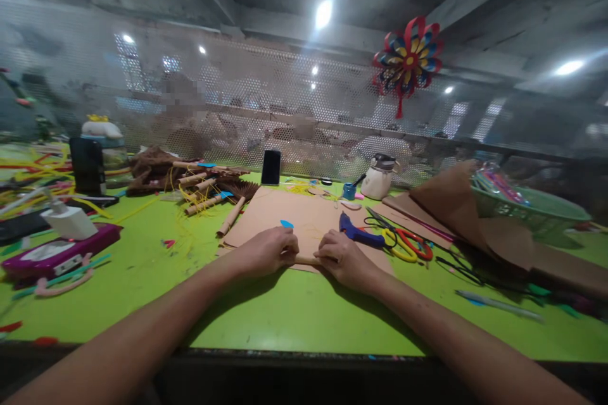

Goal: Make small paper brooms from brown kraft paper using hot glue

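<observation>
My left hand point(272, 250) and my right hand point(346, 259) are both closed on a thin brown paper roll point(306, 260), one at each end. The roll lies along the front edge of a flat stack of brown paper point(289, 205). Only its middle shows between my fingers. A small blue paper piece point(287, 224) lies just beyond my left hand. Beside my right hand rest a dark blue-handled tool point(363, 232) and scissors with yellow handles point(405, 248). Orange-red handles point(422, 245) show next to them.
Brown paper tubes point(204, 202) with yellow strands lie to the left. A purple power strip point(61, 256) holds a white charger. A phone point(271, 168) and a white jug point(377, 177) stand at the back. A green basket point(546, 209) and brown paper point(446, 193) occupy the right.
</observation>
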{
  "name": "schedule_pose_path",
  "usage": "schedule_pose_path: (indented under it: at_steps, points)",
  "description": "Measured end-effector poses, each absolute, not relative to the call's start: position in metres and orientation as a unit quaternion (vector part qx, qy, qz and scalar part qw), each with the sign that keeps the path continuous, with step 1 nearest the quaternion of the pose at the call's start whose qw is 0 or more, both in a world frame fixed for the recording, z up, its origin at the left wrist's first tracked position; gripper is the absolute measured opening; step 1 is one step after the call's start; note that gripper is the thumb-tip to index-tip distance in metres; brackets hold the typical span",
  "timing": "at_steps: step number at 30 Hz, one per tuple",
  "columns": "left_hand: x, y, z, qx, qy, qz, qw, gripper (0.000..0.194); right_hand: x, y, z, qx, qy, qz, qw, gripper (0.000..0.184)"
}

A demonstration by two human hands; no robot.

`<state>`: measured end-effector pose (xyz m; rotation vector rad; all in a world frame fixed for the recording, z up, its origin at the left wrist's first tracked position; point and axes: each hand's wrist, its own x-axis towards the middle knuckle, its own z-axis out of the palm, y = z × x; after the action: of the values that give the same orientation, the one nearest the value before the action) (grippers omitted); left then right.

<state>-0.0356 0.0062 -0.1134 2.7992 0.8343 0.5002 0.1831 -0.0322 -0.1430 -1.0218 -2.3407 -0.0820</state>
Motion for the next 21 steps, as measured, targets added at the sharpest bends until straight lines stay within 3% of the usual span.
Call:
schedule_pose_path:
  at_steps: [9, 21]
  points:
    - [-0.0360, 0.0102, -0.1140, 0.923, 0.311, 0.161, 0.162, 0.024, 0.1831, -0.0339, -0.1420, -0.382, -0.876, -0.024, 0.295, 0.018]
    - [-0.0353, 0.0095, -0.1108, 0.926, 0.315, 0.154, 0.142, 0.025, 0.1815, -0.0317, -0.1447, -0.378, -0.874, -0.044, 0.303, 0.020]
